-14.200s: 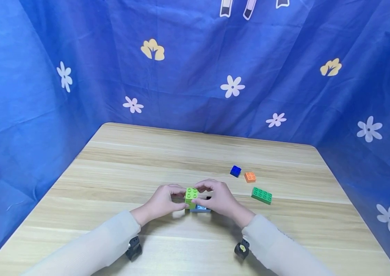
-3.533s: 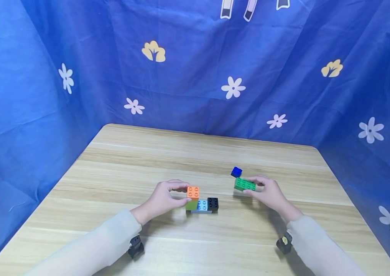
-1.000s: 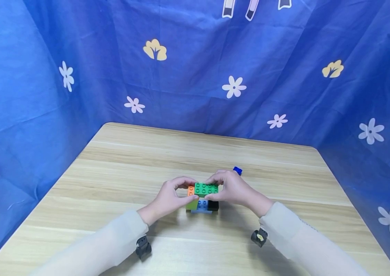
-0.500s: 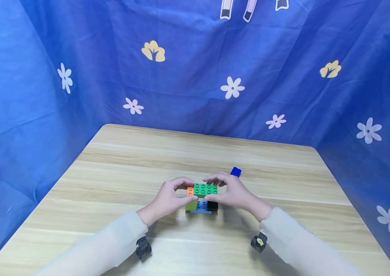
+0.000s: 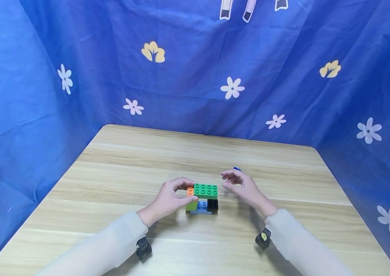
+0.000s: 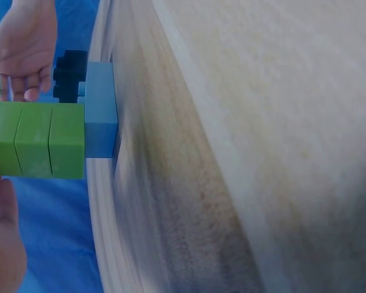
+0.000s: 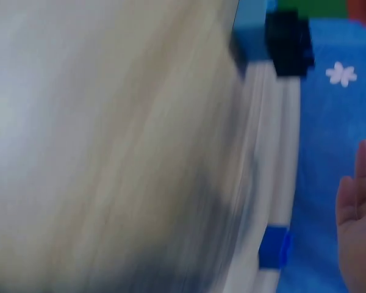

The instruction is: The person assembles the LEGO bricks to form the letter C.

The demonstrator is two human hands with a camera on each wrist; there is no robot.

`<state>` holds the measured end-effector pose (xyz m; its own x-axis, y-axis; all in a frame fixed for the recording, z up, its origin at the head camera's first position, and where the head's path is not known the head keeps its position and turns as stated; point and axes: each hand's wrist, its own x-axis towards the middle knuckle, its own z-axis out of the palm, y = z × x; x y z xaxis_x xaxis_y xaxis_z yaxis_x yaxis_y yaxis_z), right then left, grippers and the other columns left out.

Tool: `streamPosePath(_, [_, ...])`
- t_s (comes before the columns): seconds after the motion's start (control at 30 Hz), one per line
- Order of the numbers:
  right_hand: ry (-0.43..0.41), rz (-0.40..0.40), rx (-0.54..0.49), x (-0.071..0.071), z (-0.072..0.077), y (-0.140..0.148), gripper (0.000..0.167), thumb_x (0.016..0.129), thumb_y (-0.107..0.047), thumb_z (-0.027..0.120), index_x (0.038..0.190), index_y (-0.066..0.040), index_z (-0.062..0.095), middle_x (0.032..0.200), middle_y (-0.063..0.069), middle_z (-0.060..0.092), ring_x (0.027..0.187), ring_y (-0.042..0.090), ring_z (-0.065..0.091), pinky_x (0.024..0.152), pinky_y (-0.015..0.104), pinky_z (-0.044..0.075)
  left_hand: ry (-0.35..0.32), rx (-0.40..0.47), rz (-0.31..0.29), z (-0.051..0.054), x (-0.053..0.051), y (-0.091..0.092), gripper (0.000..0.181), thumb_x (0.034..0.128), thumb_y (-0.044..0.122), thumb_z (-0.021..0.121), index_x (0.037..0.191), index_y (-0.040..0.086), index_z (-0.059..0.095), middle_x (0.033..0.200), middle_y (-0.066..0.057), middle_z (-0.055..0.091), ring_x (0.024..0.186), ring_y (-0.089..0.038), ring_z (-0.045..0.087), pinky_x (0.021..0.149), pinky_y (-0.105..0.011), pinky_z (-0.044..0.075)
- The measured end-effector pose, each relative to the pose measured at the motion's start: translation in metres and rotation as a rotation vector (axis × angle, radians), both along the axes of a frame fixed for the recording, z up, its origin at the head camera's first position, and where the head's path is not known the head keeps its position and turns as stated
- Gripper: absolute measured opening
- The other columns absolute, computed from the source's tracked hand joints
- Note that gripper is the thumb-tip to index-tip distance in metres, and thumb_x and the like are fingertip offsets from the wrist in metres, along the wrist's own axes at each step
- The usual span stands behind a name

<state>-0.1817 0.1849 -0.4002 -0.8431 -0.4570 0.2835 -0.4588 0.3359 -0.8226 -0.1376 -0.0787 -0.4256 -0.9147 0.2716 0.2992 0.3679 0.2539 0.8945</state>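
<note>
My left hand (image 5: 168,198) pinches the upper left of a toy brick build, its thumb and fingers about the orange brick (image 5: 190,190). Beneath that brick, several lime green bricks (image 6: 36,140) form a column on a light blue brick (image 6: 101,110). A long green brick (image 5: 206,190) lies on top, jutting right from the orange one. A black brick (image 5: 213,205) sits at the light blue brick's right end, under the green one with a gap between. My right hand (image 5: 246,189), fingers loosely bent and holding nothing, is right of the build, near a dark blue brick (image 7: 273,247).
The build stands on a wood-grain table (image 5: 129,153). A blue curtain (image 5: 188,69) with flower prints hangs behind the table and along both sides. A small black camera is strapped beneath each wrist.
Earlier the orange brick went onto the lime column, and the right hand brought the green brick over it. Just now the right hand has let go and moved right, towards the dark blue brick.
</note>
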Motion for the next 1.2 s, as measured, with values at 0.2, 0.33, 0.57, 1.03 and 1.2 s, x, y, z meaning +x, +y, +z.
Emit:
streamPosePath(0.2, [0.027,-0.146,0.043,-0.030,-0.030,0.025,0.038,0.085,-0.014,0.072,0.118,0.001,0.061,0.108,0.018,0.063,0.095,0.029,0.060,0.089,0.046,0.046,0.003,-0.003,-0.003,-0.001,0.000,0.000,0.035,0.0757,0.017,0.081,0.106,0.008,0.066,0.106,-0.003,0.067,0.100,-0.022,0.061,0.093,-0.049,0.046])
streamPosePath(0.33, [0.063,-0.201,0.094,-0.042,-0.038,0.037,0.043,0.083,-0.021,0.076,0.118,-0.002,0.061,0.108,0.014,0.064,0.097,0.031,0.059,0.088,0.050,0.044,-0.012,0.000,0.002,0.002,0.001,0.001,0.035,0.0758,0.012,0.080,0.107,0.005,0.066,0.107,-0.006,0.067,0.100,-0.025,0.061,0.094,-0.050,0.046])
streamPosePath(0.57, [0.076,-0.271,0.166,-0.054,-0.046,0.044,0.051,0.076,-0.019,0.082,0.121,-0.005,0.061,0.114,0.016,0.060,0.100,0.033,0.057,0.087,0.048,0.047,-0.014,-0.020,0.011,0.032,0.018,0.004,0.031,0.0753,0.001,0.078,0.104,-0.002,0.065,0.104,-0.011,0.067,0.099,-0.030,0.061,0.093,-0.048,0.047])
streamPosePath(1.03, [-0.060,-0.384,0.277,-0.070,-0.060,0.042,0.060,0.078,-0.021,0.080,0.128,0.000,0.054,0.115,0.018,0.059,0.103,0.033,0.056,0.091,0.044,0.046,-0.023,-0.016,0.003,0.037,0.020,0.005,0.032,0.0753,-0.001,0.077,0.104,-0.003,0.064,0.105,-0.013,0.067,0.100,-0.031,0.061,0.092,-0.051,0.047])
streamPosePath(1.2, [-0.045,-0.390,0.340,-0.070,-0.061,0.040,0.052,0.083,-0.022,0.076,0.124,0.002,0.057,0.115,0.020,0.060,0.102,0.034,0.057,0.089,0.044,0.048,-0.034,-0.019,0.009,0.030,0.016,0.005,0.032,0.0746,-0.002,0.077,0.104,-0.003,0.064,0.104,-0.013,0.066,0.100,-0.033,0.060,0.093,-0.053,0.046])
